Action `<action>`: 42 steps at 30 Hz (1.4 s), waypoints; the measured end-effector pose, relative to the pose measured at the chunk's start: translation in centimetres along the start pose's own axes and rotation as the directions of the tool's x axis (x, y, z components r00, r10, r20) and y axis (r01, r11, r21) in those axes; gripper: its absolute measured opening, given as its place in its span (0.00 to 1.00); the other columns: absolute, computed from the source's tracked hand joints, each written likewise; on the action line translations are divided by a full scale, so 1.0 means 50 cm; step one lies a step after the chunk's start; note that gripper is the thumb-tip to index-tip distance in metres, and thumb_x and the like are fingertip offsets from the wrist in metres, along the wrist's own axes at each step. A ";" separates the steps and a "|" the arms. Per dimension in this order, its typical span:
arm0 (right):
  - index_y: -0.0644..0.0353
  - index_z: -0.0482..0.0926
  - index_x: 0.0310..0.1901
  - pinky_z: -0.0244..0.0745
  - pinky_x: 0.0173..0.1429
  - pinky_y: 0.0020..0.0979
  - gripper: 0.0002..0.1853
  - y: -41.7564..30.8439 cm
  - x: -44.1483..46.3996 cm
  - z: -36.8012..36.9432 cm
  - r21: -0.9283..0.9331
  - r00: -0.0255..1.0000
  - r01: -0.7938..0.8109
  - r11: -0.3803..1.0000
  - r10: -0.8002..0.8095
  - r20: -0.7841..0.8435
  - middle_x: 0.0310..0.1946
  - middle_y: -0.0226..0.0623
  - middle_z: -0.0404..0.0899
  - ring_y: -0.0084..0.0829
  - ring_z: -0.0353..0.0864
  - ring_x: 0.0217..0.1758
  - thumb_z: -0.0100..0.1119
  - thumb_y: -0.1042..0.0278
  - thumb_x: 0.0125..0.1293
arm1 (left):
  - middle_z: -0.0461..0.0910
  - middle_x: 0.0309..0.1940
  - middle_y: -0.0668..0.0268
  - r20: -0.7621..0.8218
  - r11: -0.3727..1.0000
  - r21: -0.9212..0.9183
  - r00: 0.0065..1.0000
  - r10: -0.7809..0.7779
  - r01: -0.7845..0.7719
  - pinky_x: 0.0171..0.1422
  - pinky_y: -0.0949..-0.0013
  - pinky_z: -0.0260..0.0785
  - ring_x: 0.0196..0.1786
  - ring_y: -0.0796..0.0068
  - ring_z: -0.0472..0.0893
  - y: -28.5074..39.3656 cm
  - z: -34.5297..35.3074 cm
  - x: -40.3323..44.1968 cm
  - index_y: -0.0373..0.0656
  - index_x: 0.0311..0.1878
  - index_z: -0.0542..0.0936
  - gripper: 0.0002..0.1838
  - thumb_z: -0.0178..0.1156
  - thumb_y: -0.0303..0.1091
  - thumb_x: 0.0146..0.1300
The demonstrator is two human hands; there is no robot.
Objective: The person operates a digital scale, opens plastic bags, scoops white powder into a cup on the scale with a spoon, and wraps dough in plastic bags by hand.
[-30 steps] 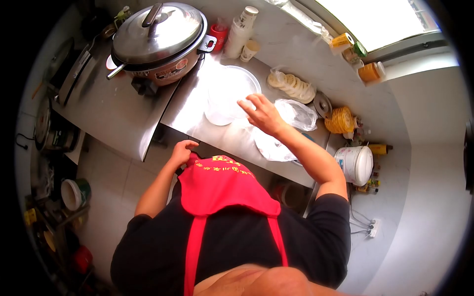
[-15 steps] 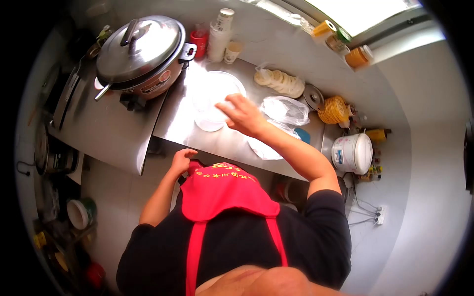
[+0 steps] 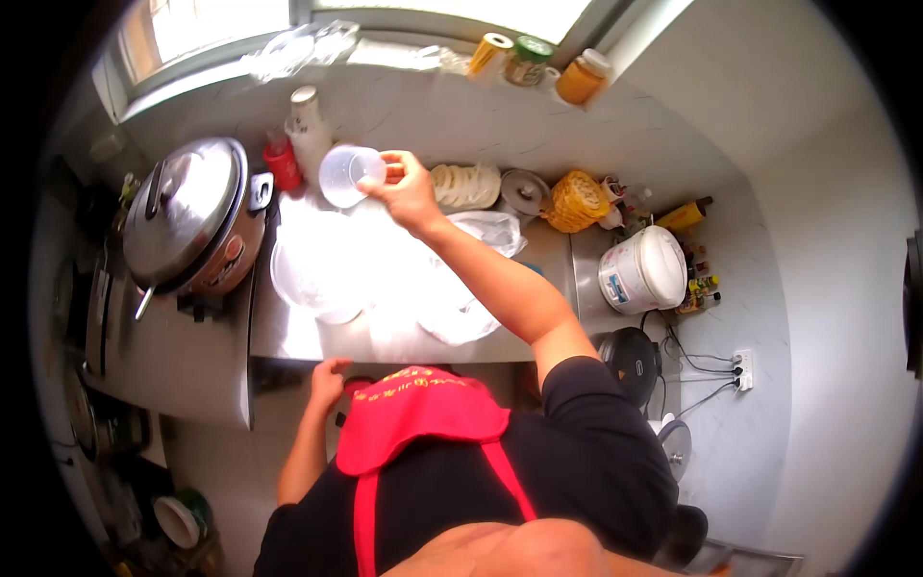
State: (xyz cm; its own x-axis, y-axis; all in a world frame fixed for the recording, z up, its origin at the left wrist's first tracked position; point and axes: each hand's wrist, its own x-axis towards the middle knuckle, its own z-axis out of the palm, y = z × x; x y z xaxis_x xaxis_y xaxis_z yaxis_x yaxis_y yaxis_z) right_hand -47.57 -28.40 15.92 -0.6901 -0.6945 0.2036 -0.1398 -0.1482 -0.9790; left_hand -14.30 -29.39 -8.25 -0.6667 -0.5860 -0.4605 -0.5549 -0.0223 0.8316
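A translucent plastic cup (image 3: 344, 177) is in my right hand (image 3: 402, 192), gripped at its right side by thumb and fingers. It is raised over the back of the steel counter, its mouth tilted toward me. Below it stands a clear bowl-like container (image 3: 294, 269), washed out by glare. My left hand (image 3: 329, 381) hangs low by the counter's front edge, beside the red apron (image 3: 418, 418). Its fingers are loosely apart and nothing shows in them. A crumpled clear plastic bag (image 3: 488, 231) lies under my right forearm.
A large lidded cooker (image 3: 192, 216) stands at the left. Stacked paper cups (image 3: 308, 135) and a red container (image 3: 282, 165) are behind. Pale round slices (image 3: 466, 186), a metal lid (image 3: 524, 192), a yellow stack (image 3: 575, 202) and a white pot (image 3: 642, 269) line the right. Jars (image 3: 583, 77) sit on the sill.
My right hand has moved up from over the bright containers toward the back wall, and the plastic cup now shows clearly in it. My left hand stays low. The view has shifted.
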 end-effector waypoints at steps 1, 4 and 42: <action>0.63 0.72 0.52 0.79 0.41 0.29 0.24 -0.002 0.031 -0.038 0.232 0.980 -0.174 0.957 0.190 -0.051 0.41 0.40 0.79 0.28 0.81 0.37 0.72 0.68 0.56 | 0.84 0.47 0.54 0.010 1.000 -0.031 1.000 -0.003 0.003 0.61 0.67 0.71 0.54 0.65 0.81 0.022 0.020 -0.004 0.33 0.50 0.82 0.29 0.42 0.09 0.45; 0.64 0.71 0.52 0.84 0.42 0.36 0.21 -0.029 0.092 -0.211 0.655 0.957 -0.230 0.720 0.289 0.018 0.42 0.47 0.78 0.37 0.82 0.39 0.65 0.63 0.62 | 0.84 0.47 0.53 0.036 0.999 -0.031 0.999 0.022 -0.021 0.62 0.67 0.70 0.54 0.63 0.82 0.039 0.080 -0.004 0.33 0.49 0.82 0.29 0.41 0.09 0.45; 0.72 0.80 0.43 0.77 0.45 0.36 0.28 0.545 -0.076 -0.621 -0.787 0.903 -0.269 0.555 -0.139 -0.407 0.31 0.51 0.83 0.39 0.83 0.36 0.69 0.50 0.56 | 0.74 0.58 0.48 -0.324 0.974 -0.178 0.926 -0.192 0.140 0.63 0.62 0.67 0.59 0.61 0.75 0.432 0.407 0.429 0.28 0.62 0.70 0.34 0.67 0.43 0.61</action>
State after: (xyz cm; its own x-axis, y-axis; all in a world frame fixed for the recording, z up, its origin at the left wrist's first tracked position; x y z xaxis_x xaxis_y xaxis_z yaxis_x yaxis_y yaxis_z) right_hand -70.83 -7.94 -11.70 -0.8926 -0.3198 0.3178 -0.4506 0.6592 -0.6020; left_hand -50.70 -25.97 -6.50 -0.3500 -0.8008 -0.4861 -0.5455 -0.2476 0.8007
